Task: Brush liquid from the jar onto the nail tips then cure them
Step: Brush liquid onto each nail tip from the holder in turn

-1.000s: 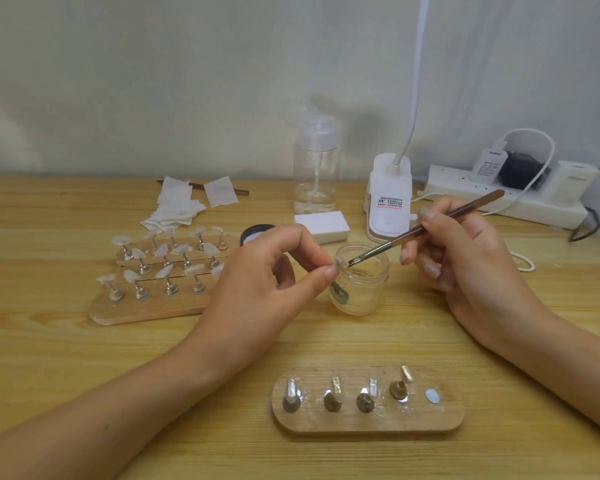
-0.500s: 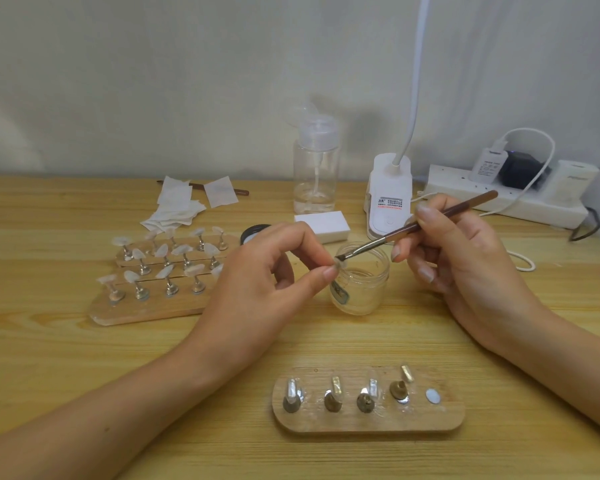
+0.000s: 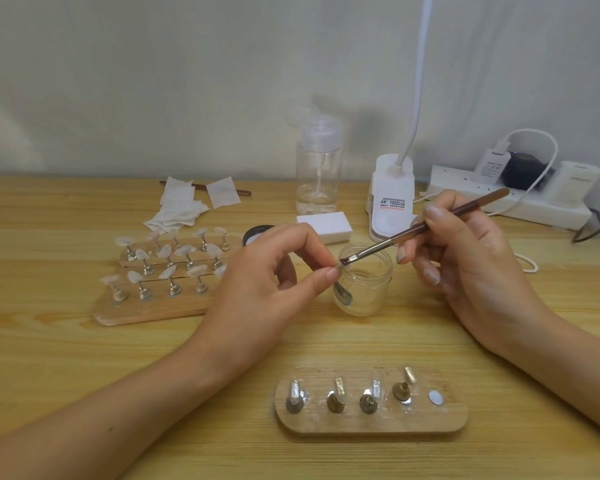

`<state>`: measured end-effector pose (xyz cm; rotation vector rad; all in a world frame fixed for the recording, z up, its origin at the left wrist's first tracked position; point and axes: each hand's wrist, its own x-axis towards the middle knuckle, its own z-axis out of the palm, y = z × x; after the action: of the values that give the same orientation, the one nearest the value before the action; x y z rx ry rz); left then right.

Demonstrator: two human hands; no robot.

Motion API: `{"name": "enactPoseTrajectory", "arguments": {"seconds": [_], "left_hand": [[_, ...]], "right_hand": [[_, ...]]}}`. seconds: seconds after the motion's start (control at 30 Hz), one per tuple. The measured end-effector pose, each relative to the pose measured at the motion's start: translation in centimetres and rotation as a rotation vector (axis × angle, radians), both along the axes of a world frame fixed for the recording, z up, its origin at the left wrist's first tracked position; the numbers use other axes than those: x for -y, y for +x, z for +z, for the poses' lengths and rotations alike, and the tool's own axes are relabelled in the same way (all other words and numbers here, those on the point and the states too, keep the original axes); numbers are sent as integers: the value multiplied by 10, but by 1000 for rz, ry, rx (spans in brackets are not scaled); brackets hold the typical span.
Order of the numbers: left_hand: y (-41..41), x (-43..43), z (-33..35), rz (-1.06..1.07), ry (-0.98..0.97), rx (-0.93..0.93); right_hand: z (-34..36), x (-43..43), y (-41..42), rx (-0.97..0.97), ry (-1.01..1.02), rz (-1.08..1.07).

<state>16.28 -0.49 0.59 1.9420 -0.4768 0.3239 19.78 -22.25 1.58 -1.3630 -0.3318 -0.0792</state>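
Left hand [image 3: 267,289] is up over the tabletop [image 3: 49,358], its fingers [image 3: 329,273] drawn narrow, thumb and forefinger pinching one small nail tip [image 3: 340,268] right at the near rim of the jar [image 3: 364,282]. Right hand [image 3: 465,265] has the brush [image 3: 426,225] pencil-style, fingers [image 3: 437,216] wrapped round the handle, bristles touching the tip. The jar stands open just behind the pinch. This looks like the coating stroke, done on a tip held in the air.

Down front, the near stand [image 3: 371,420] carries four holders and one bare spot at its right end, likely where this tip belongs. The lamp [image 3: 392,199] waits at the back, well apart.

Now the dangers. The tip is tiny and will be slick once wet, so a firm stroke could flick it out of the pinch and into the jar. The bristles work so close to the thumb that liquid may smear onto skin. A dropped wrist could tip the open jar. And the left forearm, swinging wide, could sweep the far stands [image 3: 160,278].
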Motion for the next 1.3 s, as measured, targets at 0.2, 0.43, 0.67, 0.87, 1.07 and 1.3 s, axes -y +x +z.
{"name": "enactPoseTrajectory", "arguments": {"seconds": [0.2, 0.43, 0.67, 0.87, 1.07, 1.3], "left_hand": [[0, 0, 0, 5, 9, 1], [1, 0, -1, -3, 7, 4], [1, 0, -1, -3, -2, -1], [1, 0, 0, 1, -5, -5], [1, 0, -1, 0, -3, -10], [0, 0, 0, -1, -2, -8]], "right_hand": [[0, 0, 1, -17, 13, -34], [-1, 2, 2, -56, 6, -47], [0, 0, 1, -72, 1, -46], [2, -1, -1, 1, -7, 18], [1, 1, 1, -13, 9, -17], [0, 1, 1, -47, -4, -64]]}}
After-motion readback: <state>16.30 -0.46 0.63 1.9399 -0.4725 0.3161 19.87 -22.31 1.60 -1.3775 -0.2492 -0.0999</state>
